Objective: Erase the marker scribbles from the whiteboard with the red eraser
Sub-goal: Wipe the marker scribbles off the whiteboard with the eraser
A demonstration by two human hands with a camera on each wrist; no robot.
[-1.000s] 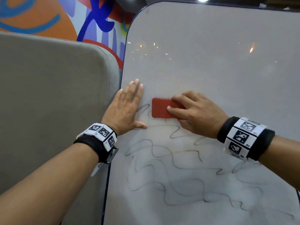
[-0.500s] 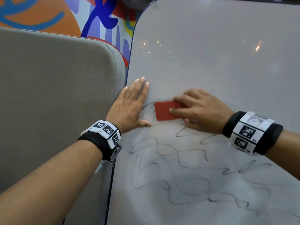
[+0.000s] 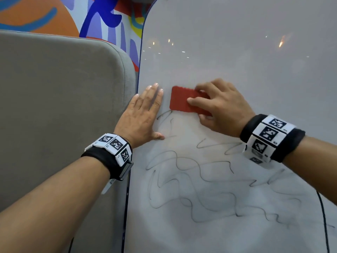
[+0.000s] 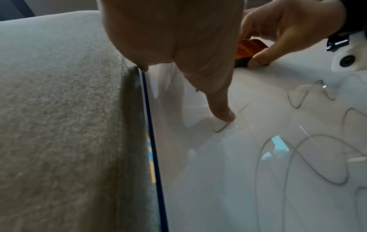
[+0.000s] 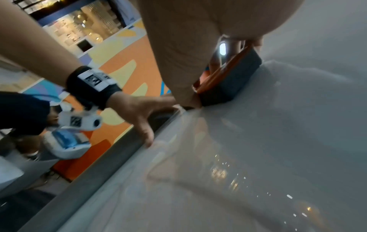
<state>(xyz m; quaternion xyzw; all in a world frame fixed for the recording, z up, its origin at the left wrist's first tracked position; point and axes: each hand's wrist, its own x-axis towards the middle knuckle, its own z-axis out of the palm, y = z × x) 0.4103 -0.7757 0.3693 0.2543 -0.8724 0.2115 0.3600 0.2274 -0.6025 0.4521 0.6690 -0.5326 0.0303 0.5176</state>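
I pinched the red eraser (image 3: 184, 101) in my right hand (image 3: 223, 108) to scrub scribbles (image 3: 200, 181) below its fingers, left hand (image 3: 141, 117) flat, fingers together, steadying the whiteboard (image 3: 237, 52).

Red eraser (image 3: 184, 102) flat on scribbled whiteboard (image 3: 237, 61)

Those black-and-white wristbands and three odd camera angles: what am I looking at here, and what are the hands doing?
No robot here: a person wears three cameras. One picture comes from the head, looking down; the other two come from cameras strapped at each wrist, beside the patterned wristbands.

The left hand lies flat with straight fingers on the whiteboard, near its left edge. The right hand grips the red eraser and presses it on the board. Black marker scribbles cover the board below both hands. A grey padded panel stands left of the board.
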